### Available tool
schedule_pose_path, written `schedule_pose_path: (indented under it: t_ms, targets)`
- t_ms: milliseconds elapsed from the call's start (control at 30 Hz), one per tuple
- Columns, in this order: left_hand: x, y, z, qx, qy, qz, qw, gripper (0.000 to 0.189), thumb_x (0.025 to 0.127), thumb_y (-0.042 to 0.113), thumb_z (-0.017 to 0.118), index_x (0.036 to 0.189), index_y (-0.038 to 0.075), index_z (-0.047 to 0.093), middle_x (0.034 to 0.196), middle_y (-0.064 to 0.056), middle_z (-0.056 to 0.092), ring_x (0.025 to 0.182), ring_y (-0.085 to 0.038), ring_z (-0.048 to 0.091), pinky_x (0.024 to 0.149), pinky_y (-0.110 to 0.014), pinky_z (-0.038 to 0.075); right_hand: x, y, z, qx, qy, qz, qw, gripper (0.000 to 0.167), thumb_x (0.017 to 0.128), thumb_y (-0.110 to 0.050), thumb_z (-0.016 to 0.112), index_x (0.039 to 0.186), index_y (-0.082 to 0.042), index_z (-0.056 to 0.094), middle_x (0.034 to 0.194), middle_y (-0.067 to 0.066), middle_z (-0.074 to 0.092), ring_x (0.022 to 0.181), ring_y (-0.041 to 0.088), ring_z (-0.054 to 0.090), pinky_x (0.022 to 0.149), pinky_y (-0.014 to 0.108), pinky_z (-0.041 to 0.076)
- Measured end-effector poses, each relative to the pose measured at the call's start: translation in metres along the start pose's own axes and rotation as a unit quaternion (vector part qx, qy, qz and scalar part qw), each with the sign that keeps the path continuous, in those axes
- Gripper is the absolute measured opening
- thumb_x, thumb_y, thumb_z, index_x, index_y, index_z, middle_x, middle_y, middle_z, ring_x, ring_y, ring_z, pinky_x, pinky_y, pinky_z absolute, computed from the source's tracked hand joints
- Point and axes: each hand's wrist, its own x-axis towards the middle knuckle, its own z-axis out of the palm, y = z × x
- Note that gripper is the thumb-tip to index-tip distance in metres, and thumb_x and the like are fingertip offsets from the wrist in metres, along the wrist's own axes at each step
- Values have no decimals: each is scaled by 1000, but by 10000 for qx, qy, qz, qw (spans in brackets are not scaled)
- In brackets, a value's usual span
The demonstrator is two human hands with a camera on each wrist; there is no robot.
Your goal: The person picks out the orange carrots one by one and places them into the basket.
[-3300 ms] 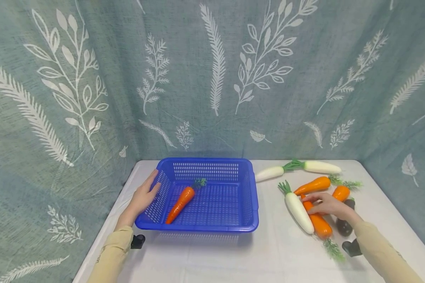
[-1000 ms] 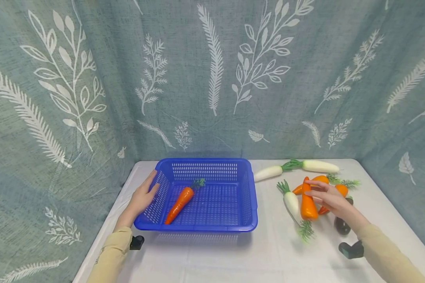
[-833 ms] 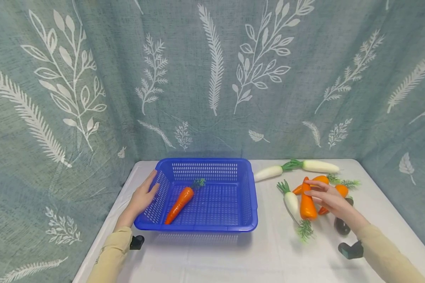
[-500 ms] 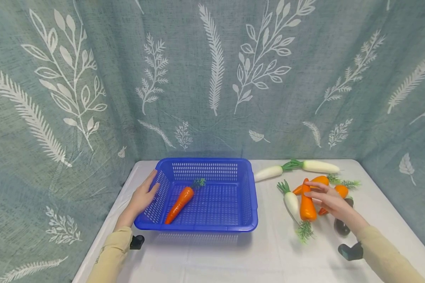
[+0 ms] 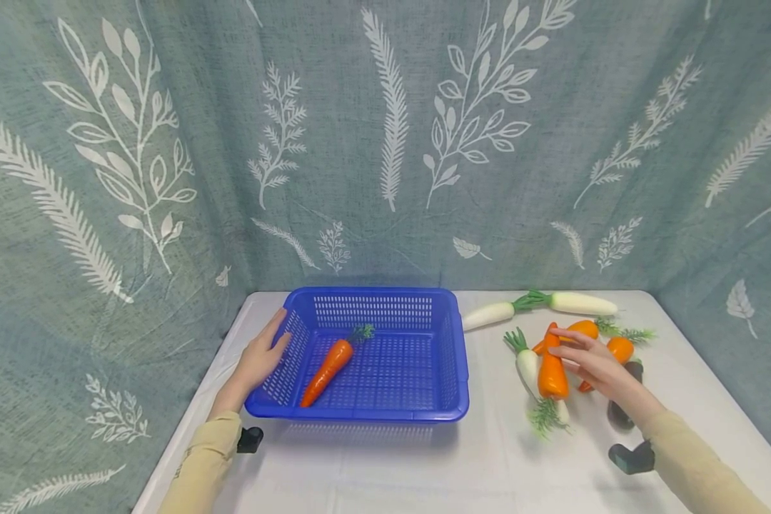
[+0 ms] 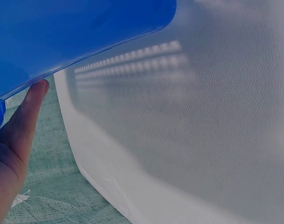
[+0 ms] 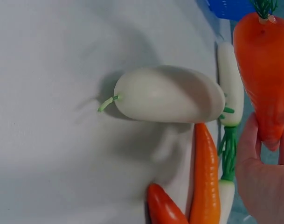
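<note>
While the blue basket (image 5: 385, 415) in the lower middle of the head view is touched along its left rim by the left hand (image 5: 253, 368), whose fingers are extended rather than wrapped round it, the gripped carrot (image 5: 553, 375) is held at the right of the frame by the right hand (image 5: 600, 368). It is pinched near its narrow tip, which is pointed toward the top of the head view, with the leafy end turned toward the bottom. In the right wrist view it is seen at the upper right, apparently raised off the counter (image 5: 385, 471). Part of a white radish (image 5: 527, 371) is hidden behind it.

Another carrot (image 5: 328, 372) is already contained in the basket, while two further carrots (image 5: 583, 329) and a dark eggplant (image 5: 619, 416) are left at the right of the frame.

The step in hand is judged to be the transfer of a carrot from this group to the basket. For the next move, the carrot would need to be carried leftward across the frame, kept high enough for the right rim to be cleared, and lowered before the grip is loosened; the basket would best be steadied meanwhile.
</note>
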Motion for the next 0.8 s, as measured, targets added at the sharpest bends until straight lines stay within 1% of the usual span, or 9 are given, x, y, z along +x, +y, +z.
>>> schedule_pose_path:
  t_ms: [67, 133, 267, 300, 333, 433, 533, 600, 800]
  targets:
    - [1, -1, 0, -5, -14, -15, 10000, 55, 103, 21, 36, 150, 1, 19, 155, -22, 20, 141, -44, 23, 115, -56, 20, 0, -2, 2, 52, 2, 8, 10000, 41, 93, -21, 61, 132, -22, 50, 127, -6, 45, 94, -9, 56, 90, 16, 48]
    - [2, -2, 0, -7, -31, -40, 10000, 55, 102, 21, 36, 150, 1, 19, 156, -22, 20, 141, -44, 23, 115, -56, 20, 1, -3, 3, 50, 19, 51, 10000, 45, 92, -23, 62, 135, -20, 48, 128, -5, 45, 94, -9, 56, 92, 17, 48]
    - [2, -2, 1, -28, -33, -35, 10000, 55, 102, 21, 37, 150, 1, 19, 156, -22, 20, 141, -44, 23, 116, -55, 20, 2, -6, 8, -21, 138, 101, 9999, 60, 92, -27, 63, 144, -13, 37, 141, 5, 35, 94, -9, 55, 93, 17, 48]
    - [2, -1, 1, -31, -30, -24, 10000, 55, 102, 21, 37, 150, 1, 19, 156, -22, 20, 141, -44, 23, 116, -55, 20, 2, -7, 9, 30, 139, 71, 9999, 59, 92, -27, 63, 143, -14, 38, 140, 4, 36, 95, -9, 56, 86, 12, 48]
    - [2, -1, 1, -43, -18, -1, 10000, 55, 102, 21, 37, 150, 0, 19, 155, -22, 20, 141, -44, 23, 115, -55, 20, 2, -7, 10, 44, 131, 55, 9999, 56, 92, -27, 62, 142, -16, 39, 138, 2, 37, 94, -9, 56, 84, 10, 48]
    - [1, 1, 1, -57, 8, 30, 10000, 54, 102, 20, 37, 150, 0, 20, 155, -22, 21, 141, -44, 23, 115, -56, 21, 1, -9, 16, 309, 80, -30, 9995, 47, 93, -23, 61, 137, -21, 45, 123, -9, 44, 94, -7, 56, 84, 10, 48]
    - [1, 1, 1, -43, 24, 14, 10000, 54, 102, 19, 37, 150, 0, 20, 155, -22, 21, 140, -44, 24, 115, -56, 21, 2, -10, 21, 529, -25, -148, 9985, 45, 94, -21, 59, 137, -22, 46, 112, -18, 49, 95, -5, 57, 85, 11, 48]
    - [1, 1, 1, -26, 13, 3, 10000, 54, 102, 20, 37, 150, 0, 20, 155, -22, 21, 140, -44, 24, 115, -56, 21, 2, -11, 26, 637, -43, -240, 9977, 48, 94, -20, 59, 139, -19, 43, 110, -20, 52, 96, -4, 57, 86, 12, 48]
    - [1, -2, 0, -25, -27, -52, 10000, 55, 103, 22, 37, 150, 1, 19, 155, -22, 20, 140, -44, 24, 115, -56, 21, 4, -17, 39, 664, -66, -438, 9968, 55, 95, -22, 57, 145, -14, 35, 112, -21, 50, 99, -6, 56, 86, 11, 48]
